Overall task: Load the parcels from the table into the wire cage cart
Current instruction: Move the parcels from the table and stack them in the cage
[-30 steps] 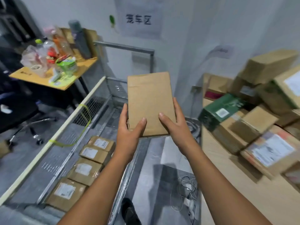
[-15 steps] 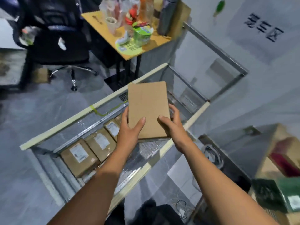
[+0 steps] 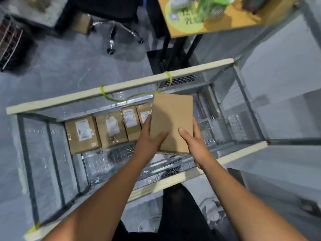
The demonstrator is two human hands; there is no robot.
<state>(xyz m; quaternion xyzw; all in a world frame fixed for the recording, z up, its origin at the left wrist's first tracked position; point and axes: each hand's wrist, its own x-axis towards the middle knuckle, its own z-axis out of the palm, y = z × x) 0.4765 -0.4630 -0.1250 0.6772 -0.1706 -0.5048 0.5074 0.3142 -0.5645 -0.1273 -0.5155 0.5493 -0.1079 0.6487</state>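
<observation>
I look straight down into the wire cage cart [image 3: 119, 88], whose top rails are pale strips. A plain brown cardboard parcel [image 3: 172, 117] hangs over the cart's open top, held flat between both hands. My left hand [image 3: 149, 136] grips its left edge with the thumb lying on top. My right hand [image 3: 194, 138] grips the right edge, thumb on top as well. On the cart floor a row of several labelled brown parcels [image 3: 82, 133] lies along the far side; the held parcel hides the row's right end.
A yellow-green strap [image 3: 132, 96] loops round the far rail. Beyond the cart stand an orange table [image 3: 215, 26] with bottles and a black office chair base [image 3: 114, 32] on the grey floor. Bare mesh floor [image 3: 107, 164] shows in the cart's near half.
The view has swung from the parcel table down over the cart. Both hands have carried the plain parcel out above the cart's opening and lowered it toward the row inside.
</observation>
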